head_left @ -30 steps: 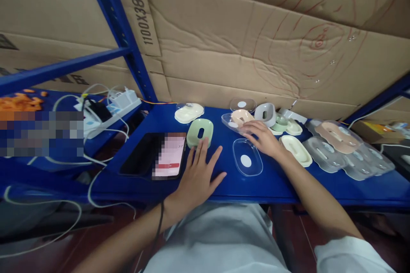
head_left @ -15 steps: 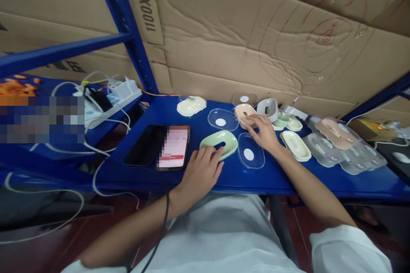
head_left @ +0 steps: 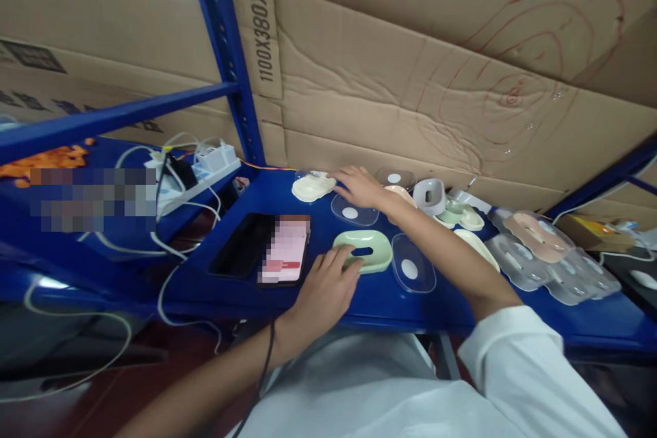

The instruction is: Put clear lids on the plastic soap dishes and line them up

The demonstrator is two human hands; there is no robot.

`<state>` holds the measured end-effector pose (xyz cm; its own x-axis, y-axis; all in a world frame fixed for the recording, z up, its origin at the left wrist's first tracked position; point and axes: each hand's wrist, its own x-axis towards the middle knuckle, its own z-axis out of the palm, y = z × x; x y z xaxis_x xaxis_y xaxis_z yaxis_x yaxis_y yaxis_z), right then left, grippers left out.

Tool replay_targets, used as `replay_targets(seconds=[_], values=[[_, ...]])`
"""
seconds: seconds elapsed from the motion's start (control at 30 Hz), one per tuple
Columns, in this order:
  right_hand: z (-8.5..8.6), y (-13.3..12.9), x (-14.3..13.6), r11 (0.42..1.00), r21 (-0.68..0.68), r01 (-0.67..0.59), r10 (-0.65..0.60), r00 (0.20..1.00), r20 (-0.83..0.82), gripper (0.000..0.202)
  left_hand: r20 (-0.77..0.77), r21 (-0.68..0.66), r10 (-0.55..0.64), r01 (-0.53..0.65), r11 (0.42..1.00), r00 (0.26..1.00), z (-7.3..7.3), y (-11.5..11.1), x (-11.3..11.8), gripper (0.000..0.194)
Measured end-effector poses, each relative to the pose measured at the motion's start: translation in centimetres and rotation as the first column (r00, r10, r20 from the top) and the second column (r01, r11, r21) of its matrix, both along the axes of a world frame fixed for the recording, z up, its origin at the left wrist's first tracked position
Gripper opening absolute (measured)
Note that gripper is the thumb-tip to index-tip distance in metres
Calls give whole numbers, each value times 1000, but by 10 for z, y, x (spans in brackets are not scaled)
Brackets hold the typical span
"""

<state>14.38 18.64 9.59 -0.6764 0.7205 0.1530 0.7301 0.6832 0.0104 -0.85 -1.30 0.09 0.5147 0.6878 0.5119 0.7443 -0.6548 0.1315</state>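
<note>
My left hand (head_left: 328, 282) is at a pale green oval soap dish (head_left: 377, 246) with a slot in its bottom. Its fingers curl over the near left rim. Farther back, my right hand (head_left: 356, 186) stretches left with fingers extended, holding nothing I can see. Its fingertips come up to the right edge of a cream wavy-edged tray (head_left: 311, 186); whether they touch it I cannot tell. Below that hand lies a clear oval lid (head_left: 354, 211) with a white round sticker. My right forearm partly hides a peach dish (head_left: 403, 193). Another clear lid (head_left: 412, 265) lies beside the green dish.
A phone with a lit screen (head_left: 285, 250) and a black flat slab (head_left: 241, 246) lie to the left. A grey-white dish (head_left: 430, 196) and stacked clear wavy trays (head_left: 521, 260) are on the right. Cardboard (head_left: 349, 82) backs the blue table (head_left: 328, 315). A power strip (head_left: 218, 161) trails cables.
My right hand has left the peach dish and moved left to the cream tray. My left hand stays at the green dish. The camera view has shifted slightly.
</note>
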Motion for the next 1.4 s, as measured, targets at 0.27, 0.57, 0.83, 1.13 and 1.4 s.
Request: replay_targets(seconds=[0.27,0.57,0.83,1.13,1.4], values=[[-10,54,-28,974,-74,215,-203,968,147,56,35,28,-18,17,999,999,-4,1,-1,25],[2,30,-24,996,-3,94,-92,983,156,39,30,-3,-17,17,1000,999,-4,1,0,27],[-3,36,-86,988,-153,-38,57,991,122,12,17,-21,-25,25,999,1000,-1,0,-2,28],[59,-116,54,989,-34,-142,108,867,-486,26,-50,-22,-55,54,998,997,-1,2,-3,36],[7,-314,188,974,-44,220,-225,956,-190,27,125,106,-62,48,993,990,14,-8,-6,24]])
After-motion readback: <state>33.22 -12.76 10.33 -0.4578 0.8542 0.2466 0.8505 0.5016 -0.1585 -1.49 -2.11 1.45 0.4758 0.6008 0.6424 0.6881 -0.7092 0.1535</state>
